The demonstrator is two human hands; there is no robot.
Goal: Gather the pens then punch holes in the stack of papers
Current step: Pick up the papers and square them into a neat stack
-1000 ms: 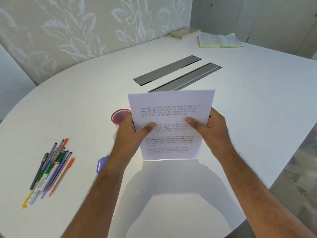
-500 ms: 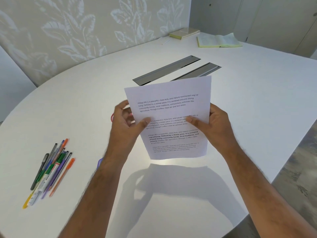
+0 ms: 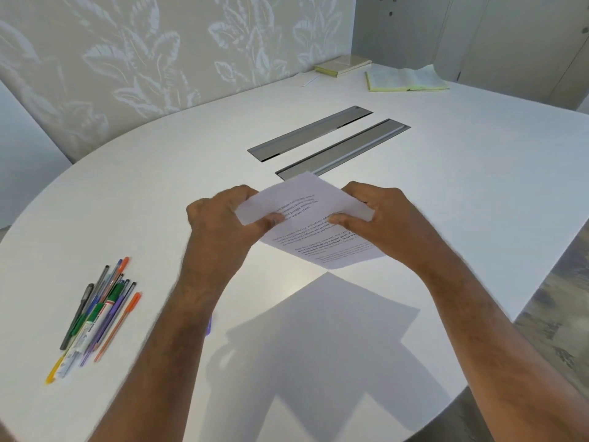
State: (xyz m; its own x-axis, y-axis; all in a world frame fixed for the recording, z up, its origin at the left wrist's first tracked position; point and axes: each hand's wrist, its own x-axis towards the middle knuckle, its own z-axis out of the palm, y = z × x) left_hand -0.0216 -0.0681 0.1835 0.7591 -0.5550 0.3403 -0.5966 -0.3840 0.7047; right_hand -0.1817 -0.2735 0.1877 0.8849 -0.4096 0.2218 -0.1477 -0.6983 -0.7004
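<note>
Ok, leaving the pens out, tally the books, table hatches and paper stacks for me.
Books: 2 (closed book, open book)
Hatches: 2 (far hatch, near hatch)
Stacks: 1 (paper stack, gripped by left hand and right hand)
Total: 5

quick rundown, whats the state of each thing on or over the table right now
stack of papers: held above the table, tilted, printed side up
left hand: grip closed on the papers' left edge
right hand: grip closed on the papers' right edge
pens: lying loose in a bunch on the table, untouched
open book: lying open at the far side
closed book: lying flat, shut
table hatches: lids shut
</note>
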